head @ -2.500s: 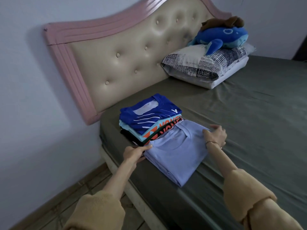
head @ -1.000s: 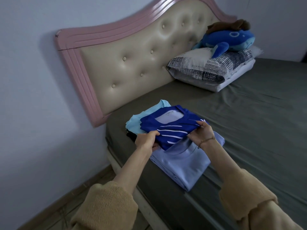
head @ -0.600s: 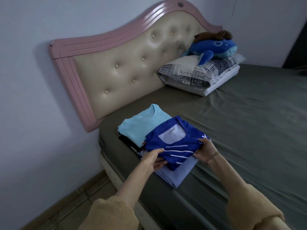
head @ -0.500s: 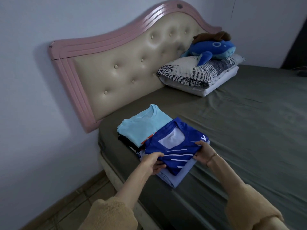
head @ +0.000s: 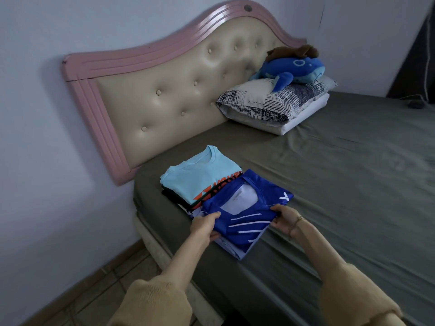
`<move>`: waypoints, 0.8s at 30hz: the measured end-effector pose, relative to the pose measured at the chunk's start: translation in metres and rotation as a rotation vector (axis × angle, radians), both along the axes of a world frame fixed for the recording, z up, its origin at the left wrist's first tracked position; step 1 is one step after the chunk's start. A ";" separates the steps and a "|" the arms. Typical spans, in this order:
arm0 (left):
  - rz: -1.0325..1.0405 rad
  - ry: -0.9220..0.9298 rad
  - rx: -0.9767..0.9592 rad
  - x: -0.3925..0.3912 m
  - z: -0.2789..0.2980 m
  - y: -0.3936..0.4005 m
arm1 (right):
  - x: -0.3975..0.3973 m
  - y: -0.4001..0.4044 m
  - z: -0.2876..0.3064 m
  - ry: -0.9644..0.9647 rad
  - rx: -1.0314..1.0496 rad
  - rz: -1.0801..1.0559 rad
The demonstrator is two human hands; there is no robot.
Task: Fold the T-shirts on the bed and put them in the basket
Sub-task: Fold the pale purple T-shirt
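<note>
Both hands are on the folded royal-blue T-shirt [head: 244,208] at lower centre of the frame. The left hand [head: 205,225] pinches its left edge, thumb on top and fingers curled under, and the right hand [head: 283,218] grips the right edge the same way. The shirt sits on top of a pale lilac folded T-shirt [head: 231,249], right beside the stack topped by a light-blue T-shirt [head: 200,177], all near the left edge of the bed [head: 341,184]. No basket in view. Looks like slick sports fabric: light, floppy, and I'd guess quick to slide open. Best held at both side edges with fingers underneath, so the fold stays flat.
</note>
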State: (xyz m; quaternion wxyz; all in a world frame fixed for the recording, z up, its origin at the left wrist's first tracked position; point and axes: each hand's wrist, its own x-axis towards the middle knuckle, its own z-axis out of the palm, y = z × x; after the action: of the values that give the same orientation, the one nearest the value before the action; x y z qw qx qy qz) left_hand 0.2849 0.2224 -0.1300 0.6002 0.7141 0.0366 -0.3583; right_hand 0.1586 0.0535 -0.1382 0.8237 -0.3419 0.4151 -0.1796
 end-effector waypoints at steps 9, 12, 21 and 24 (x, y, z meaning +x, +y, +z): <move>-0.006 -0.522 0.342 0.010 -0.008 0.005 | 0.024 0.009 0.002 0.068 -0.119 -0.045; -0.029 -0.714 0.331 0.009 -0.003 0.001 | 0.029 0.000 -0.007 0.230 -0.255 -0.120; 0.011 -0.647 0.360 0.010 -0.011 -0.011 | 0.022 -0.017 -0.017 0.658 -0.619 -0.041; 0.055 -0.686 0.396 0.002 -0.008 -0.014 | 0.019 -0.023 -0.017 0.675 -0.623 -0.041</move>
State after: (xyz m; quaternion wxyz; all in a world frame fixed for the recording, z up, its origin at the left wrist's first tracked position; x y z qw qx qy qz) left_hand 0.2871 0.2089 -0.1377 0.4376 0.8930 -0.0789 -0.0687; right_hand 0.1778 0.0304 -0.1557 0.4965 -0.6043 0.5933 -0.1907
